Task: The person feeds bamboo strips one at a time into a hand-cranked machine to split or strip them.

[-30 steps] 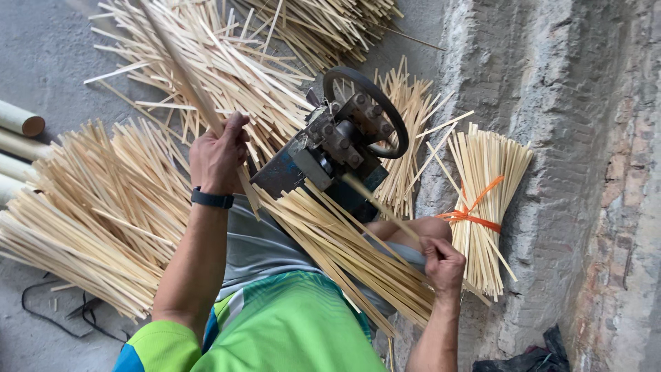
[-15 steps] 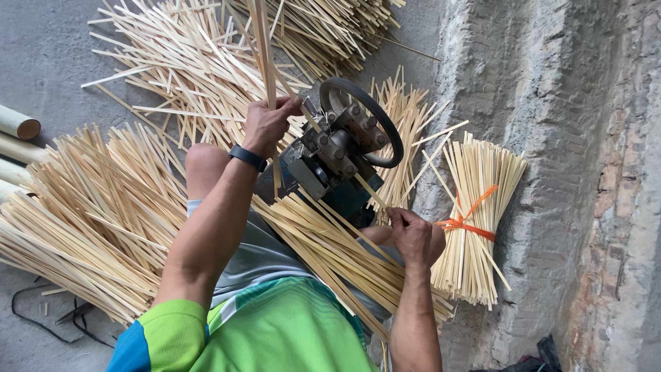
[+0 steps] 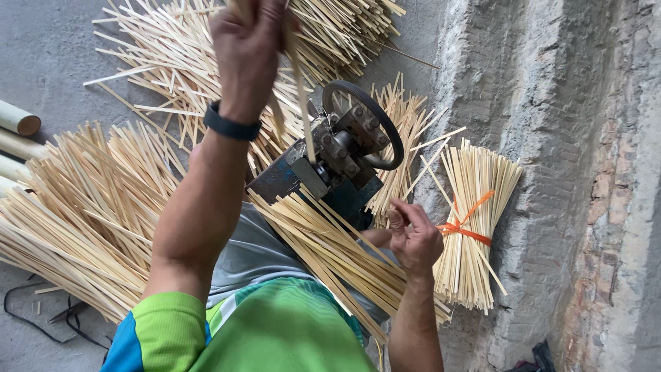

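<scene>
My left hand point(image 3: 246, 52), with a dark band on the wrist, is raised high and shut on a thin bamboo strip point(image 3: 301, 103). The strip runs down into the slot of a small metal machine point(image 3: 330, 169) with a black hand wheel point(image 3: 375, 124). My right hand point(image 3: 415, 238) hovers just right of the machine with its fingers loosely curled and apart, and I see nothing in it. A pile of split bamboo sticks point(image 3: 337, 255) lies across my lap below the machine.
A bundle of sticks tied with an orange band point(image 3: 471, 231) leans on the rough concrete wall point(image 3: 551, 138) at right. Loose stick heaps lie at left point(image 3: 82, 207) and at the back point(image 3: 165, 62). Bamboo poles point(image 3: 17, 120) lie at the far left.
My left hand has risen from beside the machine to high above it, drawing the strip upward. My right hand has stayed near the machine's right side.
</scene>
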